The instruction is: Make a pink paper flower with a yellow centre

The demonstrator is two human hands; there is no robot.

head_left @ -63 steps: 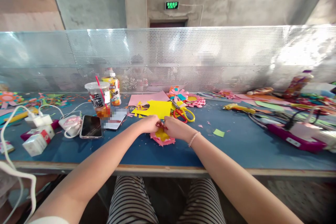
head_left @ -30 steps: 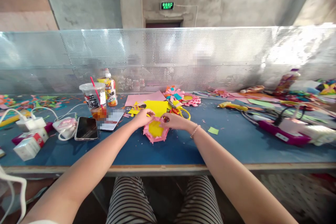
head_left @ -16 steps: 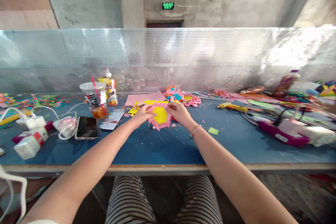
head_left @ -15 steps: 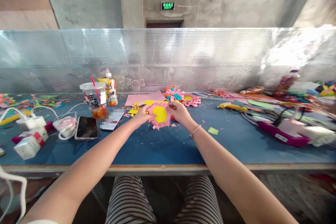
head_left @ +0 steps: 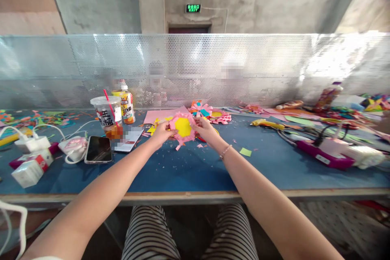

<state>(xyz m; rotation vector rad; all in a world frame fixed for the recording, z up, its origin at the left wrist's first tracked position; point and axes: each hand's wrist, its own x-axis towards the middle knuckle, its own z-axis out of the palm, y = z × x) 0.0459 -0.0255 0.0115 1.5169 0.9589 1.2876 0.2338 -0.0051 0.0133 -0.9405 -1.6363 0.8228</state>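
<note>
Both hands are on a pink paper flower (head_left: 183, 126) with a yellow centre, held up over the middle of the bench (head_left: 189, 174) and turned with its yellow face toward the wearer. The left hand (head_left: 165, 132) has its grip pinched on one edge, thumb in front; the right hand (head_left: 205, 127) pinches the opposite edge, its grip likewise closed on the paper. The fingers behind the flower are hidden, so how much they support from the back is hard to say.

The step in hand looks like handling and checking the pink rim around the yellow centre, perhaps settling its folds. One pink tab (head_left: 178, 146) juts down from the lower edge, out of line with the rest. The next move calls for a light pinch on the rim, so the thin paper does not crease, with one hand steadying the flower if the other works on that tab.

Behind the hands lie a pink sheet (head_left: 152, 116), yellow offcuts (head_left: 153, 126) and two more paper flowers, one multicoloured (head_left: 200, 109), the other pink (head_left: 221, 117). A green paper square (head_left: 245, 152) lies to the right, well apart from the hands.
</note>
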